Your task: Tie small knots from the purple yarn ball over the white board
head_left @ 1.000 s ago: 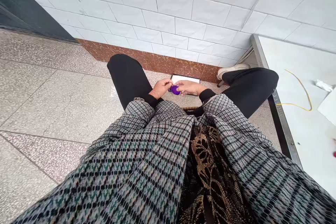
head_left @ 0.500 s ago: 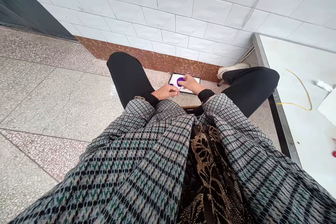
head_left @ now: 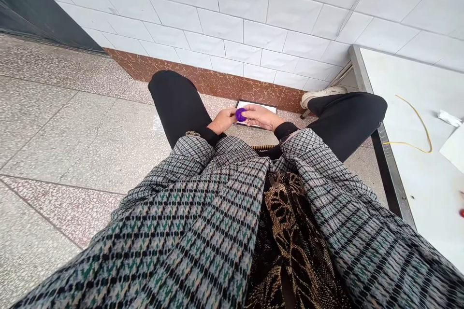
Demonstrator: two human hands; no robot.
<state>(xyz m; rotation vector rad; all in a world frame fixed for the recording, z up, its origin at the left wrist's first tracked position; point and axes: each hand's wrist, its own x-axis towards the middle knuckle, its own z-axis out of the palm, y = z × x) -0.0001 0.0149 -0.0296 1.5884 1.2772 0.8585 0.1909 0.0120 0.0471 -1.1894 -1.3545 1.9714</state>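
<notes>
Past the person's checked coat (head_left: 188, 203), the right hand (head_left: 261, 117) pinches a purple yarn ball (head_left: 240, 115) over a black-edged white tray (head_left: 270, 109). The left hand (head_left: 224, 120) has its fingers bent at the ball's left; I cannot tell their grip. Beyond is the tiled wall (head_left: 217, 9).

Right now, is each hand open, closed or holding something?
Left hand: fingertips at the edge of the purple ball; grip can't be told.
Right hand: closed on the purple ball.
</notes>
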